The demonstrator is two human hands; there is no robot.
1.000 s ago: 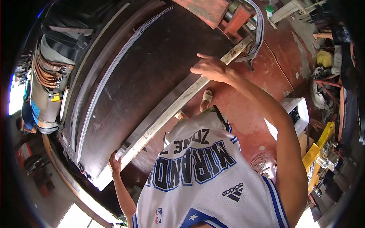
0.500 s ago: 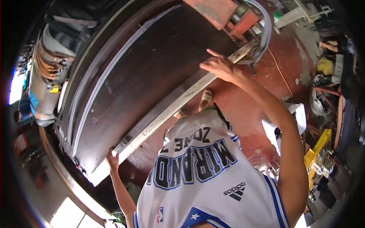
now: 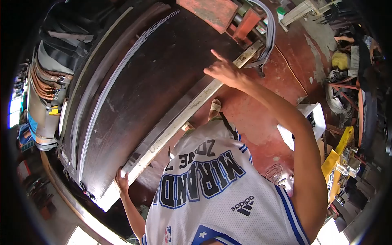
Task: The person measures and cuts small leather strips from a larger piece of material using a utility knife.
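Note:
A long, dark flat strip [image 3: 171,118] lies along the near edge of the dark worktable [image 3: 143,81], just inside its worn, pale wooden edge [image 3: 163,143]. At the strip's lower-left end, my left hand [image 3: 121,181] is closed on it, thumb towards the tabletop. My right hand [image 3: 223,72] is over the strip's other end, one finger stretched out and the rest curled together. Its fingertips appear to pinch the strip, though the contact is partly hidden. A bundle of thin grey strips [image 3: 110,81] runs lengthwise across the table beyond both hands.
Brown belts [image 3: 45,83] hang around a rounded form at left. A red metal block [image 3: 210,12] stands at the table's far end, beside a looped grey bundle [image 3: 269,32]. On the red floor [image 3: 261,118] are a white stool-like container [image 3: 312,116] and a yellow frame [image 3: 339,151].
The camera view has shifted slightly, so the table and floor items appear moved left. Both hands keep nearly the same places along the strip.

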